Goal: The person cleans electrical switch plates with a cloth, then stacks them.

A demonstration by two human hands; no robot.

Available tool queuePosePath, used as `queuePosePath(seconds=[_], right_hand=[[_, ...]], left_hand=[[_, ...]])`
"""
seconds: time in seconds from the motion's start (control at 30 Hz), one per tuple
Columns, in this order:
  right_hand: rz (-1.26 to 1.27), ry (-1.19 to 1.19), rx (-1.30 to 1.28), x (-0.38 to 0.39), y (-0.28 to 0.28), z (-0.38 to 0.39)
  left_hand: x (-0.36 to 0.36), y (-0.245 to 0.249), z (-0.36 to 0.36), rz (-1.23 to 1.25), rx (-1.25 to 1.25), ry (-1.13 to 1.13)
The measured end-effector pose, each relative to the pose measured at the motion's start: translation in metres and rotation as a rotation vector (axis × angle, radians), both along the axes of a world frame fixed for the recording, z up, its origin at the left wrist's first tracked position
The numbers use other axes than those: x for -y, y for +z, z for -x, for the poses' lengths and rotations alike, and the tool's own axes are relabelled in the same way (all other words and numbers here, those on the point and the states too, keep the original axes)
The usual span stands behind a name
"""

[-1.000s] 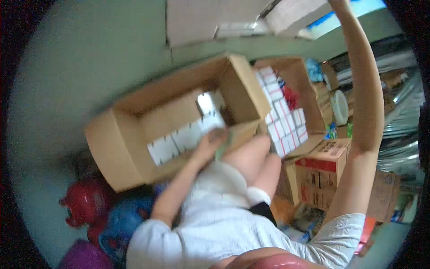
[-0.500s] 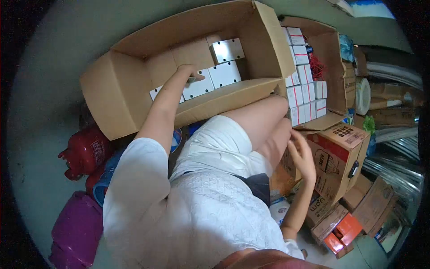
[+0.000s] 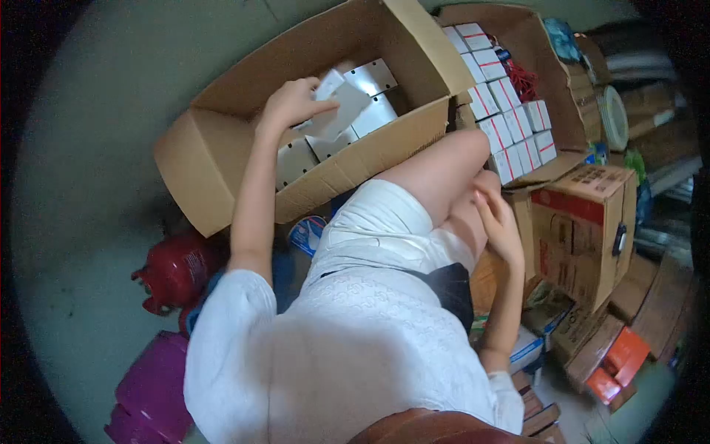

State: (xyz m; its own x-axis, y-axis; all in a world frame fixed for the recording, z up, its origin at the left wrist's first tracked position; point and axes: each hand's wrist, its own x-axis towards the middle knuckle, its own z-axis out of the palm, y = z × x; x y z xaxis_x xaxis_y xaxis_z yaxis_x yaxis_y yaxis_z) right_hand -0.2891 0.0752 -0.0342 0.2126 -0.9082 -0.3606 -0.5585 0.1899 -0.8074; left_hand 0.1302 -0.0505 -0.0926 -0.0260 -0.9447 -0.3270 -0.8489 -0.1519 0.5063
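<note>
My left hand point(image 3: 292, 103) is closed on the edge of a small white box point(image 3: 342, 111), held tilted above the large open carton point(image 3: 188, 174) and slightly blurred. Below it, inside the carton, lie several more white boxes with dark spots near their corners, among them a rear white box point(image 3: 376, 76) and a front white box point(image 3: 296, 163). Beside my bent knee hangs my right hand point(image 3: 501, 226), its fingers loosely stretched and holding nothing.
To the right, a second carton point(image 3: 521, 29) holds stacked white boxes with red stripes point(image 3: 506, 126) and a red cord bundle point(image 3: 523, 80). A brown box point(image 3: 573, 237) stands by my right arm. Red point(image 3: 181, 270) and purple gas cylinders point(image 3: 151, 388) stand at left.
My left hand has risen out of the large carton, lifting a white box from among the others. The whole view has shifted a little; my right hand stays beside the knee.
</note>
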Motion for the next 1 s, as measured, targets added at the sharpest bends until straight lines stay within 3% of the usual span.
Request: queuePosePath(seconds=[0.03,0.07,0.13,0.2,0.3,0.37,0.43,0.47,0.5,0.57,0.6,0.63,0.7,0.77,0.9,1.0], right_hand=[[0.033,-0.001,0.020,0.008,0.012,-0.014],[0.073,0.003,0.040,0.018,0.019,-0.027],[0.246,-0.009,0.270,0.032,0.007,-0.046],[0.324,-0.111,0.472,0.034,0.012,-0.080],[0.564,-0.263,0.343,0.028,0.010,-0.098],[0.542,-0.406,0.372,0.021,0.022,-0.086],[0.134,-0.637,0.555,0.025,0.019,-0.054],[0.091,-0.670,0.645,0.030,-0.003,-0.035],[0.104,-0.701,0.644,0.028,-0.007,-0.020],[-0.126,-0.672,0.832,0.027,-0.010,0.004],[-0.207,-0.656,0.865,0.028,-0.012,0.009],[-0.199,-0.661,0.868,0.027,-0.015,0.012],[-0.179,-0.539,1.013,0.029,-0.016,0.009],[-0.153,-0.562,1.035,0.036,-0.016,0.018],[-0.159,-0.544,1.206,0.037,-0.022,0.037],[-0.254,-0.542,1.025,0.025,-0.036,0.040]], left_hand=[[-0.011,0.023,0.004,0.060,-0.119,0.112],[-0.024,0.045,0.010,0.073,-0.109,0.087],[-0.049,0.082,0.031,0.118,-0.546,0.288],[-0.067,0.107,0.065,0.096,-0.668,0.226],[-0.080,0.104,0.122,0.094,-0.883,0.058],[-0.082,0.105,0.146,0.073,-0.903,0.028],[-0.080,0.105,0.163,0.160,-1.177,0.094],[-0.076,0.105,0.173,0.203,-1.319,0.128],[-0.075,0.105,0.182,0.183,-1.323,0.099],[-0.071,0.103,0.196,0.478,-0.869,-0.096],[-0.067,0.102,0.203,0.561,-0.799,-0.172],[-0.066,0.100,0.210,0.563,-0.801,-0.181],[-0.065,0.097,0.225,0.850,-0.593,-0.483],[-0.070,0.097,0.240,0.971,-0.664,-0.502],[-0.083,0.097,0.256,1.100,-0.560,-0.675],[-0.064,0.093,0.261,1.245,-0.593,-0.587]])
